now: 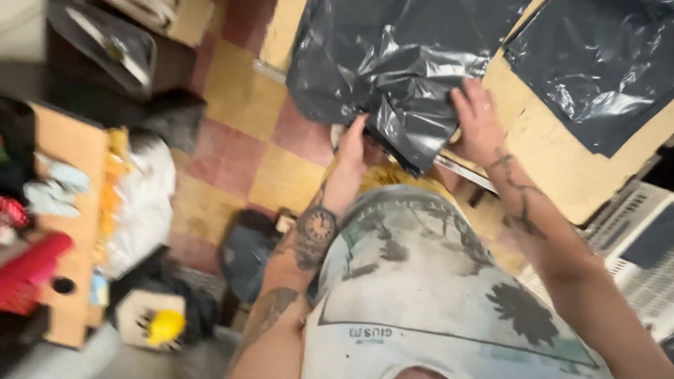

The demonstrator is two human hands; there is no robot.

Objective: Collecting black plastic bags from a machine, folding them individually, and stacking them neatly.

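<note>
Two black plastic bags lie on the pale wooden counter (562, 168), both glossy and crinkled. The near bag (393, 70) droops over the counter's left edge; the second bag (604, 70) lies flatter at far right. The left hand (351, 144) pinches the near bag's lower fold, while the right hand (477, 123) presses on it, fingers together. Below is a red-and-yellow chequered tile floor (239, 147).

wooden board table (562, 175) on the right, black plastic bag (393, 70) crumpled on its near-left edge, another black plastic sheet (597, 63) flat at far right. checkered tile floor (232, 140) to the left.
</note>
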